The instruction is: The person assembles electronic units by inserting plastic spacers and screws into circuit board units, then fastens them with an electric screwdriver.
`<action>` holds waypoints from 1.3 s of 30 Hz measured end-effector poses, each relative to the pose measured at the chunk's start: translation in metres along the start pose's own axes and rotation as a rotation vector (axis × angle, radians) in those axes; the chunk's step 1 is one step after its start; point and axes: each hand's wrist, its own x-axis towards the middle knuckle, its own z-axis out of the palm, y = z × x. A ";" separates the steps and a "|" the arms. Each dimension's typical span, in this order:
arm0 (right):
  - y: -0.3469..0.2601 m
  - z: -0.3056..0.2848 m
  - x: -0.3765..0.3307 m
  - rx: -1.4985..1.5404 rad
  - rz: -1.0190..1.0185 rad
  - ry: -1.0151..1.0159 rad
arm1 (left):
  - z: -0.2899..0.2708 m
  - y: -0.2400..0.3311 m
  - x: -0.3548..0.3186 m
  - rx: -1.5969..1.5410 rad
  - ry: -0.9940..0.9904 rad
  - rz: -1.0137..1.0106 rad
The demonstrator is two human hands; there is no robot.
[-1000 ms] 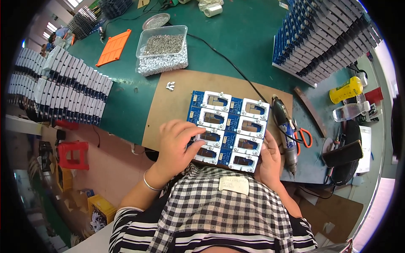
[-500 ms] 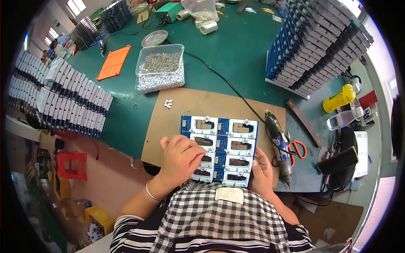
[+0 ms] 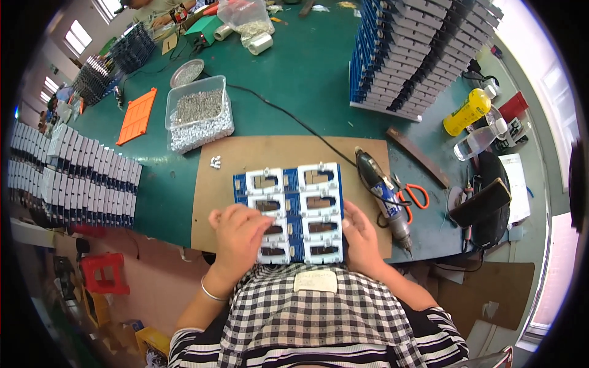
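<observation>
I see all eight white frames in place on the blue board at the bench's near edge, right hand gripping its side, left hand's pinch and remaining work unclear

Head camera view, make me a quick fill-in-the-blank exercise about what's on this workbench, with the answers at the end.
The white frames on the blue board form ____ columns.
The left hand is over the board's ____ side.
The flat panel beside the clear tub is coloured ____.
The corded tool lies to the ____ of the board.

Missing words: two; left; orange; right.
</observation>
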 end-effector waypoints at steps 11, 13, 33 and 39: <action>-0.037 0.018 0.040 0.266 0.073 -0.063 | -0.045 0.002 0.002 0.094 -0.188 0.040; -0.038 0.023 0.040 0.258 0.064 -0.073 | -0.043 0.002 0.004 0.113 -0.171 0.047; -0.069 -0.045 0.001 -0.958 -0.702 0.200 | -0.159 0.016 0.144 0.310 0.488 0.408; -0.056 -0.053 0.005 -1.395 -0.998 0.466 | -0.165 0.087 0.336 -0.256 0.307 0.487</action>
